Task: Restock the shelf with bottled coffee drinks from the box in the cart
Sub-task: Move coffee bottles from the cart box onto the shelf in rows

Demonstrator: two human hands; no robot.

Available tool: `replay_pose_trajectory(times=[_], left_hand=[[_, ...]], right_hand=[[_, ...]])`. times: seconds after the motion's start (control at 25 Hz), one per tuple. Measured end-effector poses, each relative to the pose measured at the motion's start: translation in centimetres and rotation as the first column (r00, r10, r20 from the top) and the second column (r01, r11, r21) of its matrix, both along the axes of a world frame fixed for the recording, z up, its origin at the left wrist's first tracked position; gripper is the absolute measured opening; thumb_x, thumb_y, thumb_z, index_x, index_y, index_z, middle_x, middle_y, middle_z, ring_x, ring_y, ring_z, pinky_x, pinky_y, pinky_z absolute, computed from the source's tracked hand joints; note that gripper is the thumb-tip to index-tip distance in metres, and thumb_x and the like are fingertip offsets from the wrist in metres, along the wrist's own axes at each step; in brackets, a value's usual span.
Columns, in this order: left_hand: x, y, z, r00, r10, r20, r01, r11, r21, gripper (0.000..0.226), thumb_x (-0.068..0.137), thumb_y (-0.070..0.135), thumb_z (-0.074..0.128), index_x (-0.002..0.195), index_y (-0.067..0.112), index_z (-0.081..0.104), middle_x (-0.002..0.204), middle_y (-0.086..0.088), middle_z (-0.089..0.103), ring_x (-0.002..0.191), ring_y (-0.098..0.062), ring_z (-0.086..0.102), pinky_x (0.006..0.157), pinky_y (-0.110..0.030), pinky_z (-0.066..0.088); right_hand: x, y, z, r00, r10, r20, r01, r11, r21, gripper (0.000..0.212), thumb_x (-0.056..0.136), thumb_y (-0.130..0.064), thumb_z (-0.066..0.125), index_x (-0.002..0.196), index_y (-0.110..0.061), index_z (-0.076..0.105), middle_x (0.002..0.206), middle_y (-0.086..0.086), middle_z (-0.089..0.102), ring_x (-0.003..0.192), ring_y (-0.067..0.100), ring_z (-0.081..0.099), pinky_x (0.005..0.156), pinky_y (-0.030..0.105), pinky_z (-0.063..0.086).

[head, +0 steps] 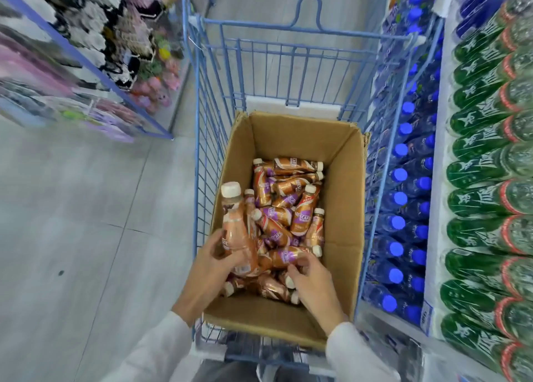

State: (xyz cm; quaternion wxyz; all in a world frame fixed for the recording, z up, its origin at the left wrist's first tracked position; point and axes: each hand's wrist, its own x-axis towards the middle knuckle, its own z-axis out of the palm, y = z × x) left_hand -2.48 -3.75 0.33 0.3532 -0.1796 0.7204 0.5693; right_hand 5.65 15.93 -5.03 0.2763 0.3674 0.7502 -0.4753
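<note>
Box (pixel 343 179), open-topped cardboard, sat inside the blue wire cart (pixel 207 150); coffee bottles (pixel 288 197) lay loose and criss-crossed on the box floor, one layer or so deep, caps pointing every way.

Left hand (pixel 207 263) at the box's near-left corner, fingers and thumb wrapped round the lower body of one raised bottle (pixel 238 231), cap up, tilted slightly, clear above the pile; right hand (pixel 314 283) over the box's near side, fingers curled down against a lying bottle (pixel 285 256); whether that grip had closed, could not tell.

Handling, as judged: small plastic bottles, full, so some heft for their size but easy one-handed; walls stiff enough to take a firm squeeze; glossy sleeve labels probably slick. Best hold looked to be round the straight body below the shoulder, as the left hand had it; the cap too narrow to lift by. A lying one likely wants its neck tipped up first, since neighbours wedge it.

Shelf of blue-capped bottles (pixel 401 179) stood just right of the box, beyond the cart's side; the coffee's own shelf slot not seen.
</note>
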Motion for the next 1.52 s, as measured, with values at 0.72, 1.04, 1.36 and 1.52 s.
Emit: replay_pose_trajectory(times=[0.72, 1.04, 1.36, 1.52], left_hand=[[0.9, -3.8, 4.4, 0.972, 0.205, -0.115, -0.187, 0.971, 0.151, 0.066, 0.059, 0.043, 0.074, 0.124, 0.033, 0.064, 0.112, 0.001, 0.072, 0.105, -0.02, 0.069, 0.086, -0.043, 0.059], [2.5, 3.6, 10.6, 0.99, -0.023, -0.139, 0.067, 0.946, 0.317, 0.06, 0.058, 0.04, 0.078, 0.117, 0.03, 0.069, 0.111, -0.007, 0.075, 0.102, -0.027, 0.072, 0.079, -0.04, 0.058], [13.0, 15.0, 16.4, 0.906, -0.367, -0.209, 0.422, 0.76, 0.494, 0.047, 0.051, 0.032, 0.078, 0.097, 0.021, 0.077, 0.091, -0.003, 0.077, 0.074, -0.019, 0.072, 0.059, -0.029, 0.056], [20.7, 19.6, 20.7, 0.807, -0.538, -0.245, 0.57, 0.598, 0.564, 0.049, 0.054, 0.023, 0.077, 0.101, 0.008, 0.071, 0.084, -0.008, 0.075, 0.069, -0.022, 0.072, 0.059, -0.03, 0.057]], right_hand=[[-4.1, -6.6, -7.5, 0.991, 0.088, -0.106, -0.125, 0.899, -0.421, 0.061, 0.093, -0.037, 0.066, 0.146, -0.039, 0.036, 0.146, -0.011, 0.048, 0.137, 0.016, 0.044, 0.098, 0.026, 0.049], [4.2, 2.2, 10.7, 0.778, -0.529, -0.34, 0.357, 0.816, -0.454, 0.065, 0.07, -0.075, 0.072, 0.127, -0.047, 0.06, 0.123, -0.015, 0.07, 0.119, 0.009, 0.063, 0.109, 0.043, 0.045], [18.5, 6.8, 22.9, 0.029, -0.967, -0.255, 0.675, 0.207, -0.708, 0.084, 0.062, -0.055, 0.072, 0.133, -0.012, 0.06, 0.11, 0.01, 0.071, 0.101, 0.03, 0.064, 0.103, 0.054, 0.048], [28.6, 7.1, 29.9, -0.06, -0.901, -0.429, 0.638, 0.296, -0.711, 0.07, 0.061, -0.038, 0.092, 0.119, -0.01, 0.066, 0.112, 0.012, 0.072, 0.101, 0.031, 0.07, 0.093, 0.05, 0.055]])
